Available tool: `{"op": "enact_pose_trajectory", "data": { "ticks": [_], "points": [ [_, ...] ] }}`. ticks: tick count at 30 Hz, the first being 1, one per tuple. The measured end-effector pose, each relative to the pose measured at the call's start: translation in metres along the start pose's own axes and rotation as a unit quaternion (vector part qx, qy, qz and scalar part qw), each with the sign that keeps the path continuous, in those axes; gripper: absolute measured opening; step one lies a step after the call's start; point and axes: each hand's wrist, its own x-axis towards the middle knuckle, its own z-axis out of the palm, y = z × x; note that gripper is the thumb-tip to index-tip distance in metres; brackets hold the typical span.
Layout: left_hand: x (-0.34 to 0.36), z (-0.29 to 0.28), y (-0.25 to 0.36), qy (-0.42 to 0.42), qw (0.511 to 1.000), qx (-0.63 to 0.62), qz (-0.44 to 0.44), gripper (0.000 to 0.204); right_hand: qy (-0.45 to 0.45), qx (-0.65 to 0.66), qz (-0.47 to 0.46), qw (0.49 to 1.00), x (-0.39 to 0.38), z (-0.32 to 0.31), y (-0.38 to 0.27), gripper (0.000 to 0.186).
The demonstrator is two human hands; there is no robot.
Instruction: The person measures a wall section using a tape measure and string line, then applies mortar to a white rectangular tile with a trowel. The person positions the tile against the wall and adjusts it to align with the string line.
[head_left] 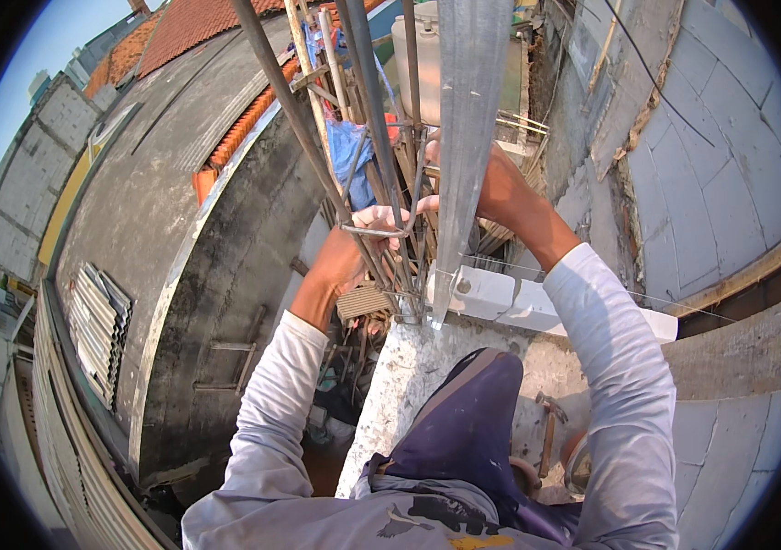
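Upright steel rebars (293, 99), tied with square stirrups, rise in front of me beside a long grey metal profile (467, 101). My left hand (365, 240) has its fingers closed around the rebar cage at a stirrup (372, 230), left of the profile. My right hand (496, 183) reaches behind the profile to the cage; its fingers are largely hidden, so what they hold is unclear. A thin string runs past the profile's lower end over white lightweight blocks (478, 291).
My bent knee rests over a rough concrete ledge (381, 408) holding a hammer (551, 431) and a bucket. A drop with debris and a ladder-like frame lies left, beside a concrete roof (115, 202) with corrugated sheets (95, 325). A grey block wall (711, 156) stands right.
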Motion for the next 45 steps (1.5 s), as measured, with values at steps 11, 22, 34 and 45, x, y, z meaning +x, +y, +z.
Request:
{"op": "enact_pose_trajectory", "data": {
  "ticks": [11, 22, 34, 45],
  "points": [
    [-0.031, 0.004, -0.045, 0.087, 0.976, -0.155, 0.126, 0.017, 0.163, -0.166, 0.156, 0.960, -0.069, -0.040, -0.049, 0.038],
    [-0.069, 0.026, -0.067, 0.149, 0.945, -0.197, 0.214, 0.012, 0.164, 0.101, 0.227, 0.955, -0.106, 0.042, -0.161, 0.027],
    [-0.085, 0.011, -0.082, 0.266, 0.945, 0.003, 0.193, 0.008, 0.056, 0.095, 0.226, 0.968, -0.044, 0.094, -0.172, 0.026],
    [-0.061, 0.025, -0.077, 0.363, 0.858, 0.215, 0.294, 0.025, 0.175, 0.066, 0.296, 0.937, -0.056, 0.104, -0.168, 0.023]
  ]
}}
